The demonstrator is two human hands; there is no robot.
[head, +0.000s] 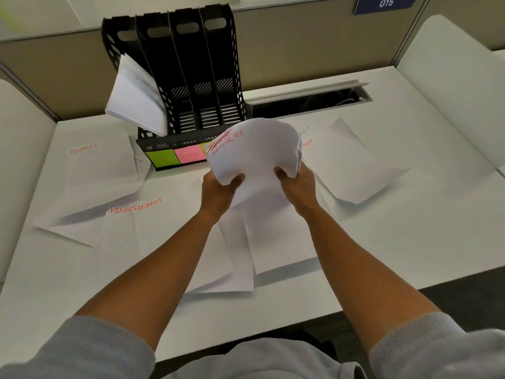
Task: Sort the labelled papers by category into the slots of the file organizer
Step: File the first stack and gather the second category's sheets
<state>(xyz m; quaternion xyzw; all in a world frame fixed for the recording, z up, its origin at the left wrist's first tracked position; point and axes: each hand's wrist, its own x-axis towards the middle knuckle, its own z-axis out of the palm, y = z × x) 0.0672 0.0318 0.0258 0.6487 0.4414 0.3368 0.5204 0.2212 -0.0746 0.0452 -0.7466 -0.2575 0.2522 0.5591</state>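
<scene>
My left hand and my right hand together grip the near edge of a stack of white papers, bowed upward, whose top sheet reads "REPORTS" in red. The stack hovers just in front of the black file organizer, covering the right end of its front lip. The organizer has several upright slots; the leftmost holds a leaning bundle of white sheets. Green and pink sticky labels mark the front lip. Loose sheets marked "FINANCE" lie on the desk to the left.
More white sheets lie to the right and under my forearms on the white desk. An open cable tray runs along the back right. Beige partition walls enclose the desk on the far side and on the left and right.
</scene>
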